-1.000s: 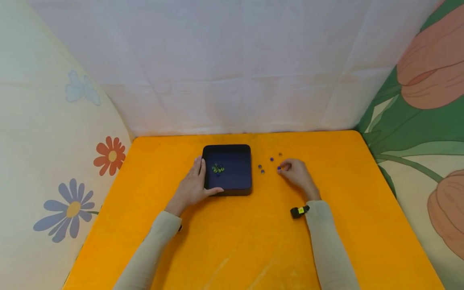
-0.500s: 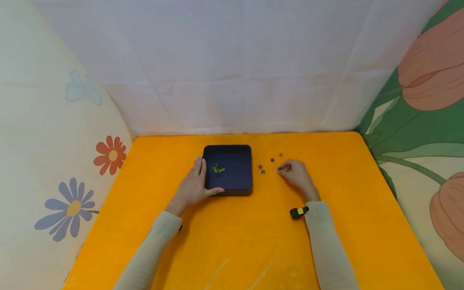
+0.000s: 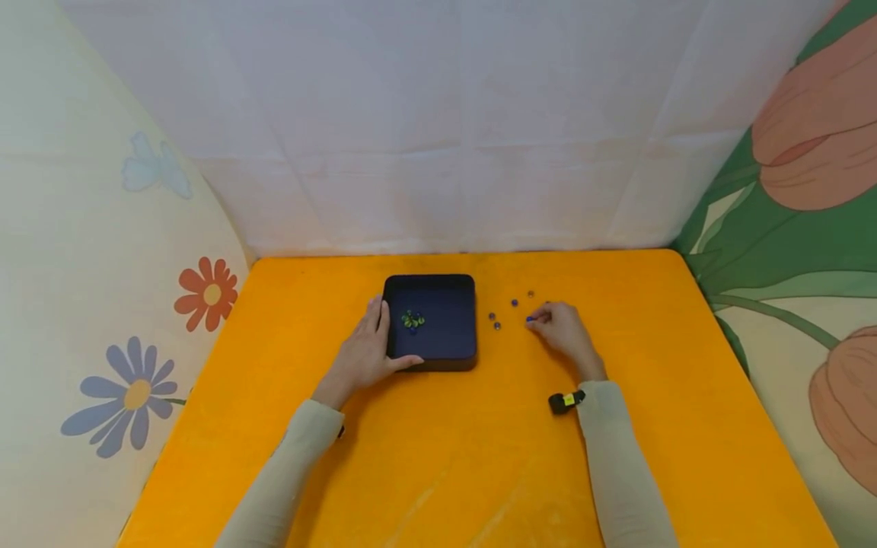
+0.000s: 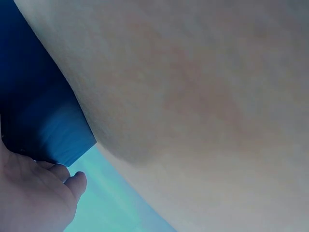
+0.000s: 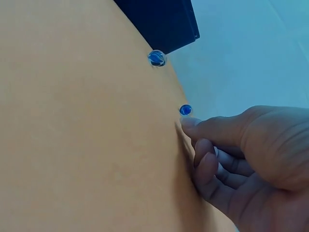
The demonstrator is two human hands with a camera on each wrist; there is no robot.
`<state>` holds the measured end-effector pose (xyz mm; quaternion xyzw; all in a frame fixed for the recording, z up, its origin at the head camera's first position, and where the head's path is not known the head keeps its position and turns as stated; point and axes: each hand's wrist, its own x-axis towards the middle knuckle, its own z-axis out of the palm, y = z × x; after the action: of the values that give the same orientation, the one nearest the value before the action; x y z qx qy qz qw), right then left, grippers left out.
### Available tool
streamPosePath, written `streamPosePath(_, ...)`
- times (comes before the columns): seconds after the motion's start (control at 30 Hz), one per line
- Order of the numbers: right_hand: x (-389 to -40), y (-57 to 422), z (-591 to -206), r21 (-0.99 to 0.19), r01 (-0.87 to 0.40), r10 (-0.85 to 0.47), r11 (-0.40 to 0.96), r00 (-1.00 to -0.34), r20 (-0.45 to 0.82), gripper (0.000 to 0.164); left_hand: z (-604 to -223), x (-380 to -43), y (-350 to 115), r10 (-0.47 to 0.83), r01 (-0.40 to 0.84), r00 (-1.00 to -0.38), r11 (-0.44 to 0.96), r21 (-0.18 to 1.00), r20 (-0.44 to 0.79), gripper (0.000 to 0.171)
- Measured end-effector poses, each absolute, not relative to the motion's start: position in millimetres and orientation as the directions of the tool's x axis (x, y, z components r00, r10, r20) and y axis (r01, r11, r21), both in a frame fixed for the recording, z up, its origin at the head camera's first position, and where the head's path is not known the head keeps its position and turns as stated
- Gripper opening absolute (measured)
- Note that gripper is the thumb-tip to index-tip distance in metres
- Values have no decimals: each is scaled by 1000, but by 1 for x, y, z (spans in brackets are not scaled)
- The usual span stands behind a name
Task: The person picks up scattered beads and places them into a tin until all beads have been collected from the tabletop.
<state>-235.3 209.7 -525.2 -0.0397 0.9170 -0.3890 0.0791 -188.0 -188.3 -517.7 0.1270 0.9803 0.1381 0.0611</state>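
Note:
In the head view, a dark square tray lies on the yellow-orange tabletop. My left hand holds its near left corner, with the fingers along the left side and the thumb over the front edge. A small cluster of green and blue marbles sits in the tray's left half. To the right of the tray, my right hand pinches a blue marble low over the table, its other fingers curled in. The right wrist view shows a blue marble right at the thumb tip.
Several loose marbles lie between the tray and my right hand, among them a blue marble and a clearer marble at the back. A pale cloth hangs behind the table's far edge. Flower-patterned cloths flank both sides.
The blue marble at my right fingertips is slightly more covered by them now. My left hand and the tray stay put.

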Motion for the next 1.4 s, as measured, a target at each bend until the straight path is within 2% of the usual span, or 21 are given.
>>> streamPosePath(0.5,-237,203,-512,-763,24,-152,647,-975,-160,25,-517,-187,-188,264,232,-962,927,294,-74,138)
streamPosePath(0.9,-240,192,-504,-768,-43,-180,639,-979,-95,22,-519,-188,-188,261,228,-962,931,284,-82,139)
streamPosePath(1.4,-244,168,-483,-758,-68,-206,649,-974,-90,21,-515,-187,-188,262,228,-961,929,293,-85,139)
